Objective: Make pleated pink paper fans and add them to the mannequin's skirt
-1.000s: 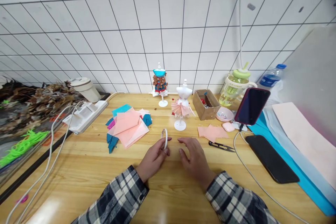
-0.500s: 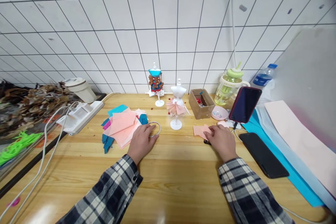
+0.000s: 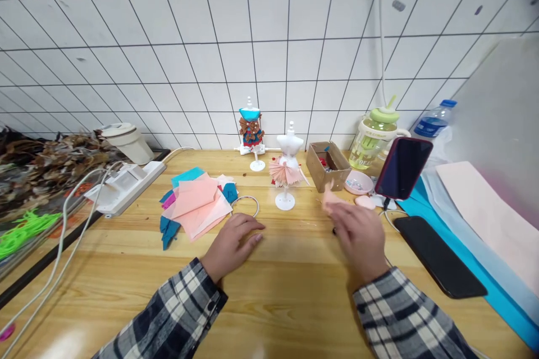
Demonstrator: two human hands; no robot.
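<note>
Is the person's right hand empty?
No, the right hand pinches a piece of pink paper near the cardboard box.

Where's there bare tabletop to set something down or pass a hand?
The widest bare patch of table lies between left hand and right hand, in front of the skirted stand. A smaller one separates paper pile from power strip. Crowded: beyond the right hand, with box, bowl and propped phone.

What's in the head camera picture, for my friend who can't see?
A right hand holds a thin peach scrap over a wooden table; the left hand is beside a thin white ring. Behind stands a white mannequin in pleated pink.
</note>
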